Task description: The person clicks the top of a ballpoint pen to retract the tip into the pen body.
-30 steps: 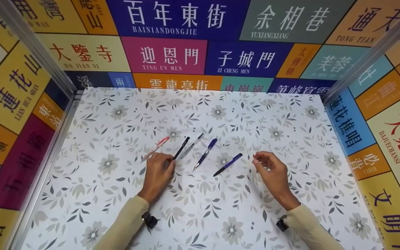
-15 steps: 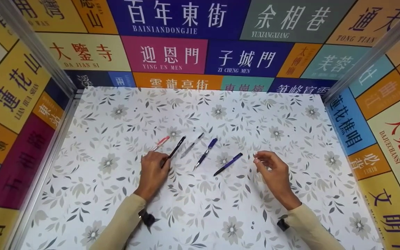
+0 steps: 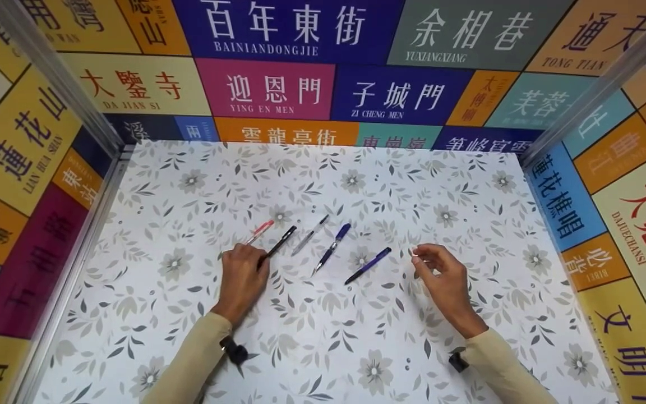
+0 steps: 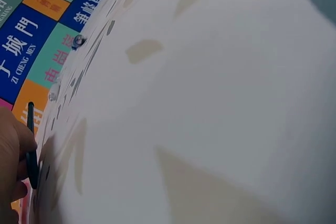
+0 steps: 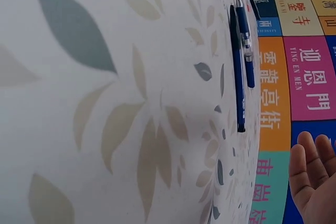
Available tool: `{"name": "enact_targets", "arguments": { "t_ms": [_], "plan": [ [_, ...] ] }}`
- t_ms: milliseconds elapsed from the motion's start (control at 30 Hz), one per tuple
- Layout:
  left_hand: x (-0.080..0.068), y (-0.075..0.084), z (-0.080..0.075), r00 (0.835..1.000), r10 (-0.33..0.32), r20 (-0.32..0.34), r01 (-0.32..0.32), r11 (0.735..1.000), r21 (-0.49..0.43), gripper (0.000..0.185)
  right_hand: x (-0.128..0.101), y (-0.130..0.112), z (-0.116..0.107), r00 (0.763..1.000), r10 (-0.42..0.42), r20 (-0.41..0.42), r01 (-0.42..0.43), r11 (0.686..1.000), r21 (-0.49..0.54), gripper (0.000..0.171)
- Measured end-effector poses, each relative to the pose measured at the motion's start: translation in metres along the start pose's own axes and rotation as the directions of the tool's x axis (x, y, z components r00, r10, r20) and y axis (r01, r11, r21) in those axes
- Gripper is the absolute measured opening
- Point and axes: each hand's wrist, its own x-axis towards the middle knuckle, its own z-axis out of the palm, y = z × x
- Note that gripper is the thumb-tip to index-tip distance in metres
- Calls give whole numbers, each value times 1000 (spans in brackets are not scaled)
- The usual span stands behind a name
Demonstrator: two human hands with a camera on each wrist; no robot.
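Note:
My left hand point(image 3: 243, 280) is low over the cloth at the left end of a row of pens and pinches a black pen point(image 3: 282, 241) between thumb and fingers. The pen's upper end points away to the right. Just beyond the fingers a pink-red pen point(image 3: 263, 228) lies partly hidden by the hand. In the left wrist view the black pen point(image 4: 31, 148) stands out from the fingertips. My right hand point(image 3: 443, 278) holds nothing; its fingers are loosely bent, to the right of a blue pen with a black end point(image 3: 369, 265).
Between the hands lie a clear pen with a dark tip point(image 3: 310, 234) and a dark blue pen with a silver middle point(image 3: 332, 248), both slanted alike. A floral cloth point(image 3: 356, 325) covers the table. Printed panels point(image 3: 267, 90) wall in the back and both sides.
My left hand has shifted left, drawing the black pen away from the clear pen and closer to the pink-red one, covering more of it. The right hand stays nearly still.

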Motion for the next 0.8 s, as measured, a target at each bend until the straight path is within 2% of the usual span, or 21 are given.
{"name": "enact_targets", "arguments": {
  "t_ms": [567, 800],
  "plan": [
    [3, 6, -4, 1000, 28, 1, -28, 995, 98, 10, -3, 21, -14, 999, 35, -35, -37, 997, -68, 24],
    [6, 14, -2, 998, 52, -25, -51, 997, 60, 10, -4, 28, -19, 999, 17, -41, -19, 998, -60, 25]
  ]
}}
